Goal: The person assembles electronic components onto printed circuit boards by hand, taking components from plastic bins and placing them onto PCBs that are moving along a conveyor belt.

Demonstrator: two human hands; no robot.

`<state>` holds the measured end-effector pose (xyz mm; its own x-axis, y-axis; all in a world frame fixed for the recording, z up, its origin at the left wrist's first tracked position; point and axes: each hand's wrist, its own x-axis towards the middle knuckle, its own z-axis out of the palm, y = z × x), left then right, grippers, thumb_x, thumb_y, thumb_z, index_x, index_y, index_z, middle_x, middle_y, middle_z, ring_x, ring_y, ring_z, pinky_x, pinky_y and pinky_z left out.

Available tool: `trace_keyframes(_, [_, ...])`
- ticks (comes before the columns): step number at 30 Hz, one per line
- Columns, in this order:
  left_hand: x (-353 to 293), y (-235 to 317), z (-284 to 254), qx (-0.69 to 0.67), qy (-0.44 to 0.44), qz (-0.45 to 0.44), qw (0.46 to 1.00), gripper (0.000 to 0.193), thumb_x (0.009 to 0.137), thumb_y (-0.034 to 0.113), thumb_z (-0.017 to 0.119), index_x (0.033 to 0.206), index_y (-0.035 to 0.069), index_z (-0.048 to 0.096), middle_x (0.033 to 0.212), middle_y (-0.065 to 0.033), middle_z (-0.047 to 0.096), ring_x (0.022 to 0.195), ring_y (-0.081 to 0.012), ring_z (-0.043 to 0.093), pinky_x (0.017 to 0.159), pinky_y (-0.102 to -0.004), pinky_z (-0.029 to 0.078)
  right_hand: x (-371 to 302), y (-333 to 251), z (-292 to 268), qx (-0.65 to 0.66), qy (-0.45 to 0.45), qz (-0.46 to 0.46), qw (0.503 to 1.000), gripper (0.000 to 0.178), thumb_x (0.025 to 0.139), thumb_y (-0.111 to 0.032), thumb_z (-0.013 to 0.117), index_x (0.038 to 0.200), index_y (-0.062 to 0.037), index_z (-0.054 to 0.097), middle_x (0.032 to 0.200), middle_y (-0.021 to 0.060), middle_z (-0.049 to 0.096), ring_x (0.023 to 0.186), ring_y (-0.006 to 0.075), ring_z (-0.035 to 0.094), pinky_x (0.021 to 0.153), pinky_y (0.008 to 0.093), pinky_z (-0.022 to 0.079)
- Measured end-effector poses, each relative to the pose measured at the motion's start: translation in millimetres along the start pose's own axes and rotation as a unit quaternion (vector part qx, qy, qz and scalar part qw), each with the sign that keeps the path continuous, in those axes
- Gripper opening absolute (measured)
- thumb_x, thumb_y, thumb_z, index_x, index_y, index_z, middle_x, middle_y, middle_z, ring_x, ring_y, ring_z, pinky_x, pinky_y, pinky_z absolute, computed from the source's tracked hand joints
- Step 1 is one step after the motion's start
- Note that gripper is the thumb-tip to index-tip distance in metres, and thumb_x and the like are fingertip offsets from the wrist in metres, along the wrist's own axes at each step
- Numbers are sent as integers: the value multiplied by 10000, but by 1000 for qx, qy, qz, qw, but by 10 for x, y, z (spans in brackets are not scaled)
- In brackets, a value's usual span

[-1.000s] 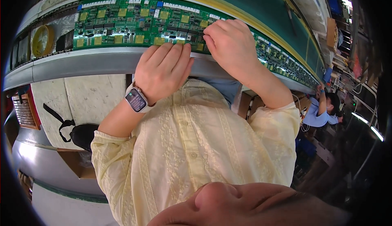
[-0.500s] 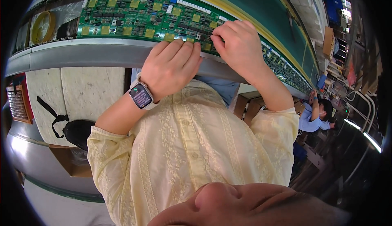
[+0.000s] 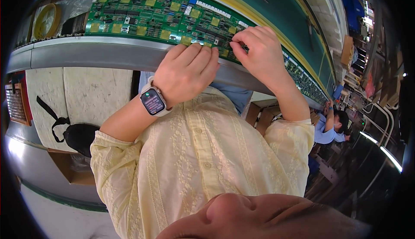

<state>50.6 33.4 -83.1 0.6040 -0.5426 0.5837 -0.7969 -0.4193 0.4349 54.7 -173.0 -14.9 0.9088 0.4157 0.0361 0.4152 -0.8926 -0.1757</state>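
Observation:
Green circuit boards (image 3: 151, 18) lie along the conveyor at the top, crowded with small parts, white connectors and yellow squares. My left hand (image 3: 188, 70), with a watch (image 3: 152, 101) on its wrist, rests its outstretched fingers on the near edge of a board; its thumb is hidden. Just right of it, my right hand (image 3: 261, 51) hovers close over the same board, thumb and forefinger pinched together. Whatever lies between those fingertips is too small or hidden to make out. Next to the pinch sits a black chip (image 3: 217, 41) on the board.
A grey metal rail (image 3: 116, 51) borders the boards on my side. Left of them lies a yellow tape roll (image 3: 45, 21). A black pouch (image 3: 82, 139) with a strap rests on a pale panel (image 3: 97, 92) below the rail. Farther right, another person (image 3: 330, 124) sits along the line.
Both hands keep nearly the same pose, my right hand's fingers still pinched over the board. The board and hands appear slightly farther right in the picture.

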Motion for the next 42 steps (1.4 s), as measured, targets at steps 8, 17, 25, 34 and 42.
trace_keyframes(8, [17,2,3,4,-2,2,1000,288,783,156,710,1034,19,679,951,-60,672,839,-193,644,708,-326,503,-278,-184,-42,132,48,14,990,165,709,-37,743,830,-68,635,813,63,665,766,267,629,715,380,483])
trace_keyframes(17, [36,40,-47,21,-12,6,1000,266,794,120,705,1044,32,688,965,-66,687,879,-228,653,753,-352,523,-663,-242,87,174,115,12,978,233,756,-7,725,976,-77,688,831,51,654,767,245,624,746,399,488])
trace_keyframes(25, [-147,311,101,-24,-26,119,992,327,733,77,683,1059,56,704,1093,-81,658,958,-251,641,808,-410,522,-984,-291,371,194,178,94,960,203,734,-116,786,914,-122,694,986,0,655,939,224,600,979,471,369])
trace_keyframes(34, [-133,322,198,6,-36,143,989,342,731,126,647,1060,56,713,1103,-82,661,947,-229,625,817,-395,514,-1053,-282,430,185,207,118,953,213,750,-130,766,954,-119,704,1021,7,633,972,234,574,1017,499,341])
trace_keyframes(42, [-89,347,207,17,-33,155,987,321,722,95,656,1033,42,718,1079,-81,671,903,-220,626,758,-369,523,-1220,-325,549,109,225,55,967,354,716,-63,770,1060,-126,712,1094,23,641,947,231,588,1000,489,392])
